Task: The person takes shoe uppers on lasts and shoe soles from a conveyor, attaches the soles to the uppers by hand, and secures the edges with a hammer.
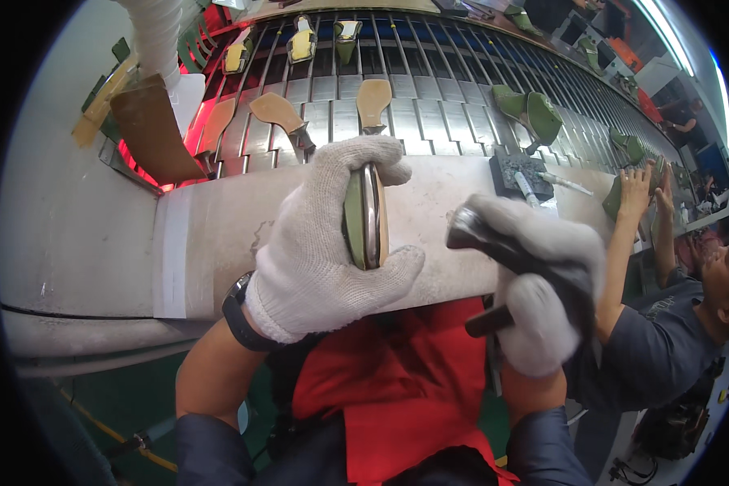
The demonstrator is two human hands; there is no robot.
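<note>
My left hand [296, 243], in a white knit glove, grips a green shoe [353, 217] above the pale bench. The shoe's tan sole faces right, and a shiny grey band runs along its edge; the palm hides the rest. To the right, my gloved right hand [543, 324] is closed around a dark hand tool [502, 247]. One blunt end of the tool points toward the shoe, and a black bar pokes out below the fingers. Motion blurs this hand, so the tool's exact kind is unclear. Tool and shoe are apart.
Beyond the bench [219, 219], a slatted metal conveyor [429, 121] carries several tan-soled and green shoes [375, 101]. A black block [520, 174] with white pen-like sticks sits at the bench's far edge. A brown sheet [150, 130] stands by red light. At right, a co-worker [664, 332] handles a green shoe.
</note>
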